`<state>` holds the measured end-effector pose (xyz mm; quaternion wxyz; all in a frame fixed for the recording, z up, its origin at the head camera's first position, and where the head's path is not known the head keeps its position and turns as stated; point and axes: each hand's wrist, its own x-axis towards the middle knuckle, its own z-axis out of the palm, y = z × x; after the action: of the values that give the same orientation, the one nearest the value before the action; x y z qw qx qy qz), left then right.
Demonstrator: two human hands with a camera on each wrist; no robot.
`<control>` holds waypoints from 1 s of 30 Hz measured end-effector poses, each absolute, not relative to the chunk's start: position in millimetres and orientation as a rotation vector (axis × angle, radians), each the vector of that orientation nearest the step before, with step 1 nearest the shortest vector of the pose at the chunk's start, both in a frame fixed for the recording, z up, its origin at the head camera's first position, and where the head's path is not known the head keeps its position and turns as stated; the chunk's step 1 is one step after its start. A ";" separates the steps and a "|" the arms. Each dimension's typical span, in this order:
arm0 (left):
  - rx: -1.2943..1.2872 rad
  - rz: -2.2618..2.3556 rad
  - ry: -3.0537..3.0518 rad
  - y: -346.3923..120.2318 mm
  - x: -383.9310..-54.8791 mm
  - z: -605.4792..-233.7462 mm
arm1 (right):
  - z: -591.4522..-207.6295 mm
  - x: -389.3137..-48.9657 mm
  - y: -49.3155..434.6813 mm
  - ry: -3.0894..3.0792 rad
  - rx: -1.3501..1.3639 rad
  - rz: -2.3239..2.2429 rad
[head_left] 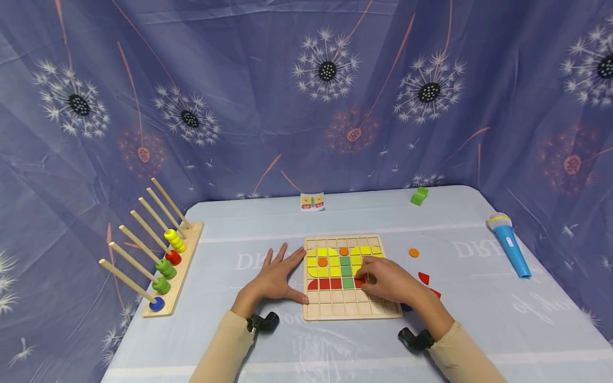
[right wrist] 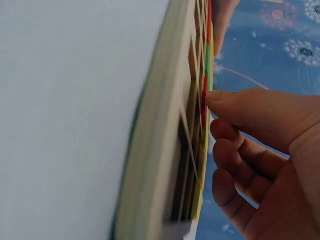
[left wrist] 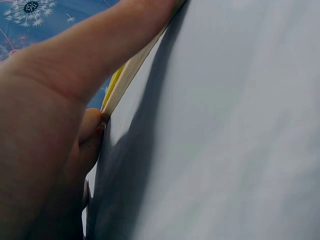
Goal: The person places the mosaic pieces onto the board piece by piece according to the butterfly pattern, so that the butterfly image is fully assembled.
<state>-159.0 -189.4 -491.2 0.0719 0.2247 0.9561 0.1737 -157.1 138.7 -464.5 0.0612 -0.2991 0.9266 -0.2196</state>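
Observation:
A wooden grid board [head_left: 353, 314] lies on the table, its squares partly filled with yellow, red, green and orange tiles in a butterfly-like pattern. My left hand [head_left: 274, 279] is spread flat at the board's left edge, its thumb and fingertips touching the frame. Over the right half, my right hand [head_left: 390, 279] has its thumb and fingers curled at a red tile [head_left: 359, 283] just right of the green column [head_left: 347, 272]. In the right wrist view the thumb tip meets this red tile [right wrist: 204, 100] in its square; the index fingertip is partly hidden.
Right of the board lie an orange disc [head_left: 414, 252], loose red pieces [head_left: 423, 277] and a partly hidden blue piece [head_left: 406, 307]. A pattern card [head_left: 312, 202] and green block [head_left: 419, 196] sit at the back. A peg rack [head_left: 184, 260] stands left, a toy microphone [head_left: 511, 247] right.

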 end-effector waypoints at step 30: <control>0.665 0.547 2.870 -189.6 -160.9 -493.9 | -463.9 -150.8 253.1 2.842 -0.522 -0.864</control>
<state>-160.9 -189.6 -493.9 0.0727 0.2215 0.9553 0.1820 -150.8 253.1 -463.9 0.0626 -0.1728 0.9405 -0.2859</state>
